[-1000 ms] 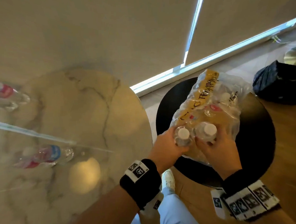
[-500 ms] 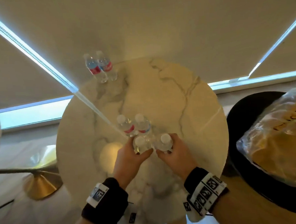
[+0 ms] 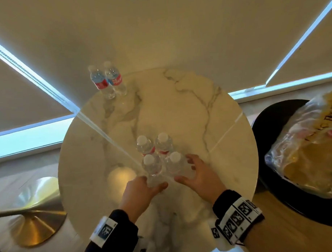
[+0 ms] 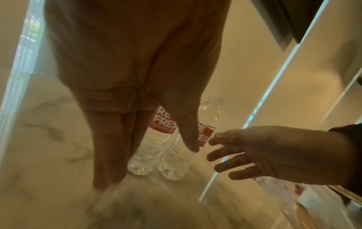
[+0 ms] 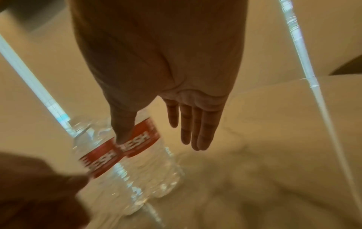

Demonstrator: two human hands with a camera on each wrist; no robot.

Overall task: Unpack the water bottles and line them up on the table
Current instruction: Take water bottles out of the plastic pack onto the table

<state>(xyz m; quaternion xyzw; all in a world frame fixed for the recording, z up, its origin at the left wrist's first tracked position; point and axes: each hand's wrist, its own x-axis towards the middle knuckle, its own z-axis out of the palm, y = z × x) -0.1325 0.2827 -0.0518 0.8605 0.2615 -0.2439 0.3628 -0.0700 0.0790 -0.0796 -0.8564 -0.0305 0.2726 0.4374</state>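
Note:
Four clear water bottles with white caps and red labels stand in a tight cluster on the round marble table (image 3: pixel 179 110). The two nearest are the near-left bottle (image 3: pixel 151 166) and the near-right bottle (image 3: pixel 175 164). My left hand (image 3: pixel 152 183) sits at the base of the near-left bottle, fingers straight in the left wrist view (image 4: pixel 150 162). My right hand (image 3: pixel 183 169) hovers beside the near-right bottle with fingers spread (image 5: pixel 158 142). Two more bottles (image 3: pixel 108 80) stand at the far left edge. The plastic-wrapped pack (image 3: pixel 303 149) lies on a black stool (image 3: pixel 265 126).
The black stool stands right of the table, with the pack covering most of it. A gold lamp base (image 3: pixel 33 224) sits on the floor at lower left. Window blinds run behind the table. Bare marble lies between the two bottle groups.
One second ago both hands gripped two bottles in the pack on the stool. They carried them to the table beside two standing ones. Now the bottles stand and both hands have opened.

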